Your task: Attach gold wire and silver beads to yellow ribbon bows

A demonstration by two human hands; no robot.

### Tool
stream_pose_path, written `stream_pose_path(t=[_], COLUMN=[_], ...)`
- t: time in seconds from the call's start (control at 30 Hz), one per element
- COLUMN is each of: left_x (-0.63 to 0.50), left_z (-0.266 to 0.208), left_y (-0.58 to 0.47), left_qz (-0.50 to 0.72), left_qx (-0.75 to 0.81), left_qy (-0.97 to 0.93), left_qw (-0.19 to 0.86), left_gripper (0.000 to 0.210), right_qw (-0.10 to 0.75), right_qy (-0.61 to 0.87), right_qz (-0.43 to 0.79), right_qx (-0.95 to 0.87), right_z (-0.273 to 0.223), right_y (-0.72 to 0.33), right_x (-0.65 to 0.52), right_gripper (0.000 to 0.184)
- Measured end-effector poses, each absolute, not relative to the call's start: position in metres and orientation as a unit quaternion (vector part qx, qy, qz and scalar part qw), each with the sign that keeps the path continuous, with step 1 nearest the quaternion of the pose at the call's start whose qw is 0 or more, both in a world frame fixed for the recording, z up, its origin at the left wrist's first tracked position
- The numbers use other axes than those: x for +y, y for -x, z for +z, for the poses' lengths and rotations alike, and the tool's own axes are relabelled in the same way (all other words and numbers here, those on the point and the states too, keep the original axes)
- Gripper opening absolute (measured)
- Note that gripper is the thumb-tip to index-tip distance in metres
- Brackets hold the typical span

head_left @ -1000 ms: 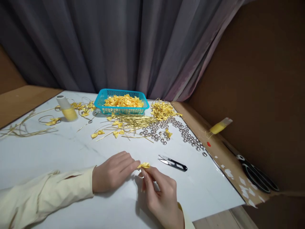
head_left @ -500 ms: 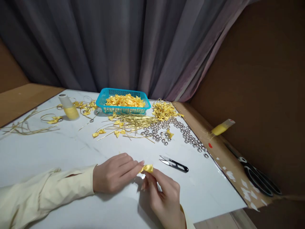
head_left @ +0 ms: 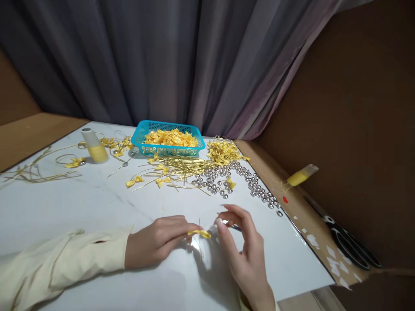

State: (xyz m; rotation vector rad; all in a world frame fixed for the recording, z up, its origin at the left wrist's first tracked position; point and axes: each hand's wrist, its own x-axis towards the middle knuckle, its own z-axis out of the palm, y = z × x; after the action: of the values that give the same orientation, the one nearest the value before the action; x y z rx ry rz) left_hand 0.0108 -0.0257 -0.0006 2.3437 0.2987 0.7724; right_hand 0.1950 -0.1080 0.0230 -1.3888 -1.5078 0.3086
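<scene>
My left hand (head_left: 162,237) pinches a small yellow ribbon bow (head_left: 202,234) at its left end, just above the tabletop. A thin strand stands up from the bow and another hangs beneath it. To the right of the bow, my right hand (head_left: 244,248) is apart from it, thumb and index finger curved with a gap between their tips. Black thread snips (head_left: 237,227) show only in part behind the right hand's fingers; whether the fingers touch them is hidden.
A blue basket (head_left: 168,151) of yellow bows stands at the back. Before it lie gold cords (head_left: 191,166), loose bows and silver beads (head_left: 262,194). A glue bottle (head_left: 95,147) is at left. Large scissors (head_left: 350,248) and a yellow thread spool (head_left: 301,176) are at right.
My right hand has let go of the bow and moved right, over the thread snips, its fingers now apart. The bow has turned edge-on in my left hand.
</scene>
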Motion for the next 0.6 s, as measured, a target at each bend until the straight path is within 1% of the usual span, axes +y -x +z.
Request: stream_pose_path(t=[0.1, 0.17, 0.23, 0.33, 0.43, 0.5, 0.6], left_x=[-0.027, -0.028, -0.028, -0.028, -0.027, -0.027, -0.026], left_z=[0.002, 0.003, 0.004, 0.004, 0.004, 0.005, 0.009], left_y=[-0.013, -0.014, -0.014, -0.014, -0.014, -0.014, -0.013], left_qz=[0.245, 0.222, 0.217, 0.221, 0.239, 0.262, 0.290], left_qx=[0.132, 0.121, 0.107, 0.103, 0.106, 0.105, 0.098], left_qy=[-0.882, -0.878, -0.876, -0.871, -0.870, -0.874, -0.882], left_qw=[0.380, 0.406, 0.418, 0.425, 0.417, 0.395, 0.359], left_gripper=[0.024, 0.026, 0.027, 0.027, 0.027, 0.026, 0.024], right_qw=[0.415, 0.357, 0.326, 0.327, 0.342, 0.359, 0.392], right_qy=[0.575, 0.554, 0.530, 0.486, 0.450, 0.445, 0.454], right_qz=[0.281, 0.369, 0.435, 0.547, 0.630, 0.642, 0.616], right_qx=[-0.647, -0.655, -0.650, -0.598, -0.532, -0.511, -0.512], right_z=[0.032, 0.037, 0.039, 0.040, 0.042, 0.045, 0.048], right_y=[-0.202, -0.202, -0.200, -0.196, -0.194, -0.194, -0.197], right_x=[-0.097, -0.091, -0.084, -0.075, -0.066, -0.061, -0.052], right_gripper=[0.032, 0.033, 0.035, 0.039, 0.051, 0.055, 0.053])
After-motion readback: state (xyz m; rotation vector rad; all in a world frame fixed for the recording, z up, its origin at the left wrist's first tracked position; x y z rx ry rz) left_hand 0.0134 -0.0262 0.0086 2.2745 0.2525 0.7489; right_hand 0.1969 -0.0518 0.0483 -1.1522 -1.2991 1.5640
